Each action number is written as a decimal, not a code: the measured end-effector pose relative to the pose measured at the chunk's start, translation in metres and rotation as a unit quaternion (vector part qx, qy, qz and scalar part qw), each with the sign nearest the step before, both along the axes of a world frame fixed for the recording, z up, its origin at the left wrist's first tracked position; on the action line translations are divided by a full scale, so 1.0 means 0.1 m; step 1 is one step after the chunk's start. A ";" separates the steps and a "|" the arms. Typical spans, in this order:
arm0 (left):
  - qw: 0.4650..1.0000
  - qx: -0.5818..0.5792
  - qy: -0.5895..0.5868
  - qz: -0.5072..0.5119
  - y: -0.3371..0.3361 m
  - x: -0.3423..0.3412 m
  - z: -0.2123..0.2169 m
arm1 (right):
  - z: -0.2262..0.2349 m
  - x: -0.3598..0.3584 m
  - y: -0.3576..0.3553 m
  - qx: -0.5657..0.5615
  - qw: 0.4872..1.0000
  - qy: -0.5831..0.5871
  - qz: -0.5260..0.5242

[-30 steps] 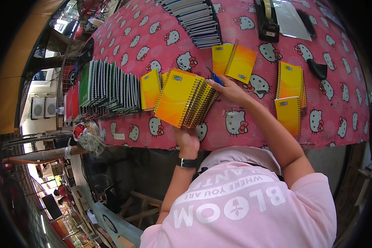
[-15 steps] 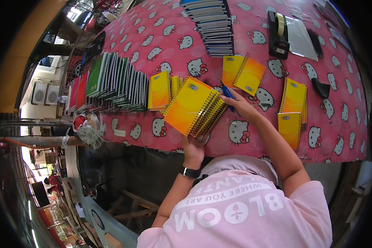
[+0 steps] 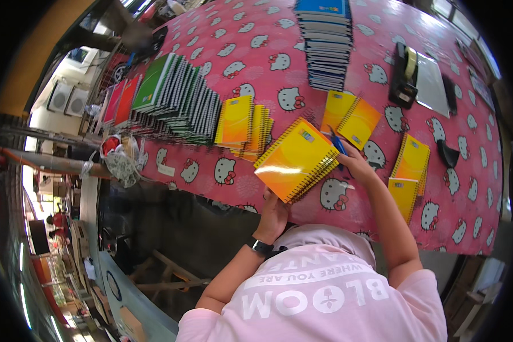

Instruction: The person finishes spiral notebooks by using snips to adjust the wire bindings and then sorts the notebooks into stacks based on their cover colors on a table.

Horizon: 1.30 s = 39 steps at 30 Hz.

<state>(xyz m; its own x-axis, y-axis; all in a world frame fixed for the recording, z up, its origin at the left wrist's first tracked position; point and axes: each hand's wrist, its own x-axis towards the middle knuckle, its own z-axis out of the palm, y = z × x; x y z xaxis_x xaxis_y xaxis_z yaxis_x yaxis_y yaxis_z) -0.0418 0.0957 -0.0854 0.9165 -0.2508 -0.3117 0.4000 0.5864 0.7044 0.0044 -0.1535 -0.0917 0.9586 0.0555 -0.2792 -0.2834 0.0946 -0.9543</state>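
Note:
Over the near edge of the table I hold a stack of yellow-orange spiral notebooks (image 3: 296, 157), tilted, its coil side facing right. My left hand (image 3: 275, 212) grips its lower corner from beneath, with the fingers partly hidden under it. Beside the coils my right hand (image 3: 356, 165) is closed on a blue-handled hand tool (image 3: 340, 147) with a narrow dark tip; its exact kind is unclear. Just beyond lie two yellow notebooks (image 3: 359, 122), one overlapping the other. More yellow notebooks (image 3: 235, 121) lie fanned to the left of the held stack.
Green notebooks (image 3: 154, 85) and red ones (image 3: 126, 101) form a leaning row at left. A blue notebook stack (image 3: 323, 7) stands far back. On the right are a tape dispenser (image 3: 403, 85), more yellow notebooks (image 3: 410, 159) and a black object (image 3: 448, 154). Pink patterned cloth (image 3: 251, 74) covers the table.
The whole view has shifted. The held stack has moved away from the fanned yellow notebooks on its left, and its coil edges look more closely lined up. Both hands keep their hold.

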 end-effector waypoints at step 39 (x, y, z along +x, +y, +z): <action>0.946 0.116 0.031 -0.300 0.01 1.35 0.69 | 0.49 -0.11 1.10 0.195 0.956 0.191 -0.112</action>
